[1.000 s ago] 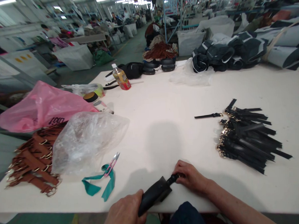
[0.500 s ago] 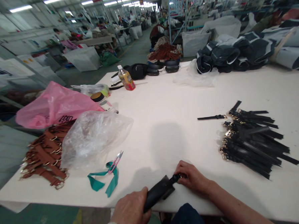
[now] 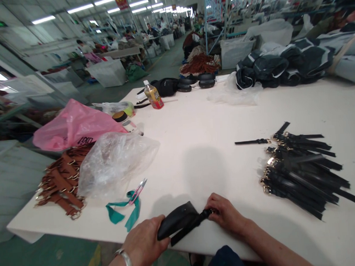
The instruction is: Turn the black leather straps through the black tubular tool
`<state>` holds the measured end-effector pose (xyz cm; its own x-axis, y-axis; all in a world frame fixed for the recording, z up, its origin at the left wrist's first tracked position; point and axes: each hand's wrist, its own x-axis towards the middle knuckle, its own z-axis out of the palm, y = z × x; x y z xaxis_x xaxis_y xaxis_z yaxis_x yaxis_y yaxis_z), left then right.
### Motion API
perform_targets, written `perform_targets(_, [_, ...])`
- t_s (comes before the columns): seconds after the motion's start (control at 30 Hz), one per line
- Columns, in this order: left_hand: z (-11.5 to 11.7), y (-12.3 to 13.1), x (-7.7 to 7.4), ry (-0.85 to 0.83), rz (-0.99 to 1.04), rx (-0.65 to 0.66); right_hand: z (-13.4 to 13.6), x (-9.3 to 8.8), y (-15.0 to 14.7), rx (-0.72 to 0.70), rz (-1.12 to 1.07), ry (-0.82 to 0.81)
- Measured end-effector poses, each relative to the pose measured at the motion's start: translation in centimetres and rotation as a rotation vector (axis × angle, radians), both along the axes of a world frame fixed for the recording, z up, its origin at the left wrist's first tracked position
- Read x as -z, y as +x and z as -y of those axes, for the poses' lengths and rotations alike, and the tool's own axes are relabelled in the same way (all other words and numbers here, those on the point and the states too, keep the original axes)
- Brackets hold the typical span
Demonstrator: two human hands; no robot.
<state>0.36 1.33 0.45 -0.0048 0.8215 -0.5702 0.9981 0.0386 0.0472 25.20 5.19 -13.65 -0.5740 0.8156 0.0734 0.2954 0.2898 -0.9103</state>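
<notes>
My left hand [image 3: 146,240] is closed around one end of a wide black leather-like piece [image 3: 179,220] at the table's front edge. In the fingers of my right hand [image 3: 225,212] is the buckle end of a narrow black strap [image 3: 187,229], its metal mostly hidden by the fingers. This strap slants down to the left, beside and below the wide piece; whether the two touch near the right hand I cannot tell. Farther right lies a pile of black straps [image 3: 301,178] with gold-coloured buckles, and a single black strap [image 3: 251,142] lies just left of it.
Pink-handled thread snips [image 3: 138,191] rest on a green ribbon [image 3: 132,214]. To the left are brown buckled straps [image 3: 63,178], a clear plastic bag [image 3: 113,164] and a pink bag [image 3: 76,126]. A drink bottle [image 3: 153,95] and dark rolled bundles [image 3: 278,64] stand farther back.
My left hand has moved left with the wide black piece, which is now apart from the strap along its lower length. The right hand still pinches the strap's buckle end.
</notes>
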Motion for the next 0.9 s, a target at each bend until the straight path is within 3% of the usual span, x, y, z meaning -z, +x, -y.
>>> perform_targets(0.17, [-1.2, 2.0, 0.5, -0.023, 0.053, 0.049, -0.1, -0.2, 0.3, -0.042, -0.024, 0.012])
perform_targets(0.37, [-1.3, 0.4, 0.0, -0.163, 0.156, 0.046, 0.0, -0.2, 0.6, -0.065, -0.021, 0.027])
perform_targets(0.6, [-1.2, 2.0, 0.4, -0.146, 0.217, -0.009, 0.0, 0.3, 0.7, -0.086, -0.007, 0.061])
perform_targets(0.77, [0.0, 0.8, 0.1, -0.164, 0.236, -0.065, 0.0, 0.4, 0.6, -0.073, -0.025, 0.055])
perform_targets(0.9, [-0.3, 0.7, 0.4, -0.226, 0.278, -0.104, 0.2, 0.4, 0.5, -0.084, -0.041, 0.068])
